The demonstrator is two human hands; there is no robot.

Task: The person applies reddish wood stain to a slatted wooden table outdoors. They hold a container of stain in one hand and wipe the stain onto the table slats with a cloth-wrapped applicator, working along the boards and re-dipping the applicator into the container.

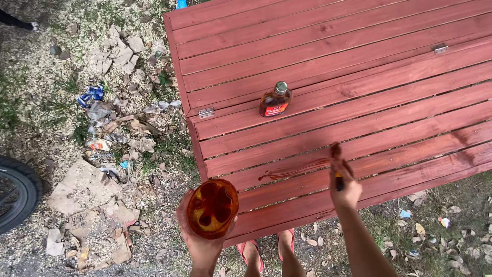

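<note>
Right hand, fingers clenched round a brush, lays wet stain on the red slatted table. Left hand, fingers spread, cups the stain container. Recommend strokes along the grain, container level.

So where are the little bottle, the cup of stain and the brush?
small bottle (274, 100), head view, on its amber body.
cup of stain (212, 208), head view, on the liquid inside.
brush (335, 151), head view, on its stained tip.

Soft even daylight, faint shadows, sharp focus, slight motion blur
</note>
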